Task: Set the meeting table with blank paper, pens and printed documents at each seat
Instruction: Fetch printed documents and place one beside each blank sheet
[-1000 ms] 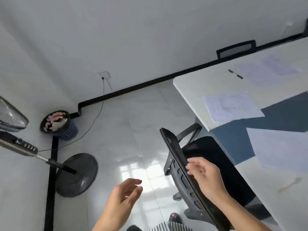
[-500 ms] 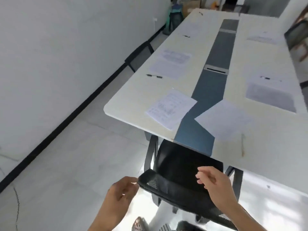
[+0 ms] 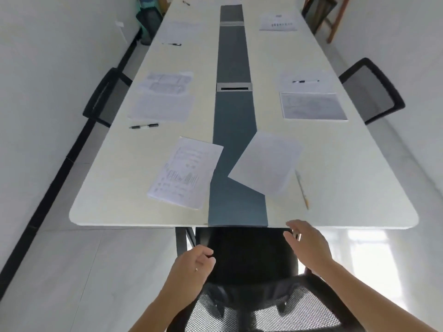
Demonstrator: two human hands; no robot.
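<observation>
Meeting table (image 3: 119, 207), long, white, with a blue-grey centre strip (image 3: 233, 130) and a cable slot (image 3: 233, 87). No print on any sheet is legible; all text is too small and blurred, and no brand shows.

- Printed documents, 4: near-left document (image 3: 185, 172) lying askew at the head seat; left-seat document (image 3: 167, 83); right-seat document (image 3: 312, 106); far-right document (image 3: 278, 22).
- Blank sheets, 4: near-right sheet (image 3: 266, 162), askew, one corner over the strip; left-seat sheet (image 3: 163, 107); right-seat sheet (image 3: 306, 86); far-left sheet (image 3: 177, 32), faint.
- Black pens, 3: left pen (image 3: 143, 126) beside the left-seat sheet; right pen (image 3: 305, 81) on the right-seat sheet; far-left pen (image 3: 171, 44).
- Yellowish pencil-like stick (image 3: 302, 190), 1, just right of the near-right sheet.
- Black mesh chairs, 3: head chair (image 3: 249, 259) tucked under the near edge; left chair (image 3: 105, 97); right chair (image 3: 371, 89).
- Left hand (image 3: 191, 267): fingers loosely curled, holding nothing, beside the head chair.
- Right hand (image 3: 306, 245): fingers spread, holding nothing, just below the table's edge.
</observation>
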